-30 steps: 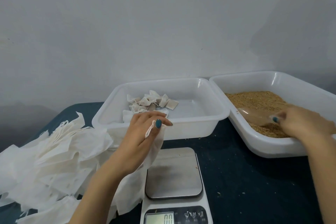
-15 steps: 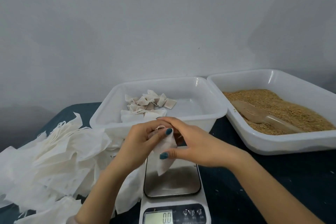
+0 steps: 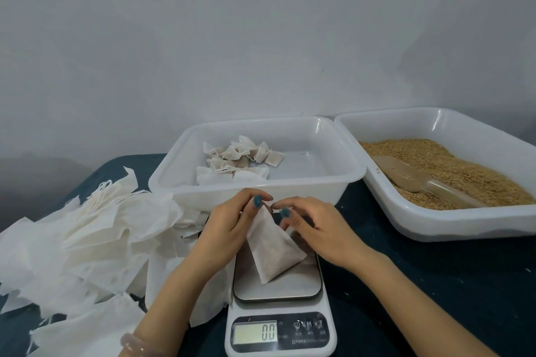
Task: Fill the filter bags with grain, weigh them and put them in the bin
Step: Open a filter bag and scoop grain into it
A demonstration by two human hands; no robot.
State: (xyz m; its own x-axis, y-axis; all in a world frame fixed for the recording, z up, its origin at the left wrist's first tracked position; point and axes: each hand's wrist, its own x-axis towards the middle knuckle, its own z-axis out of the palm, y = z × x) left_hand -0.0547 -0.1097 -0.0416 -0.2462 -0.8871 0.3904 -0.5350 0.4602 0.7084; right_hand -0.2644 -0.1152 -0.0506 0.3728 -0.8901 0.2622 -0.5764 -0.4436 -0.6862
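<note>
A single wide camera rides on my head, facing forward and down at the bench [image 3: 435, 284]. It sits close: my left hand [image 3: 229, 226], right hand [image 3: 322, 226] and the filter bag [image 3: 272, 252] they pinch fill the lower middle, and the wall [image 3: 261, 38] takes the upper half.

Grain tray [image 3: 435, 229] runs off the right edge.

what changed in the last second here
The right hand left the scoop lying in the grain and moved left to the bag; both hands now pinch its top above the scale. The left hand kept hold of it. Scale reading and bin unchanged.
</note>
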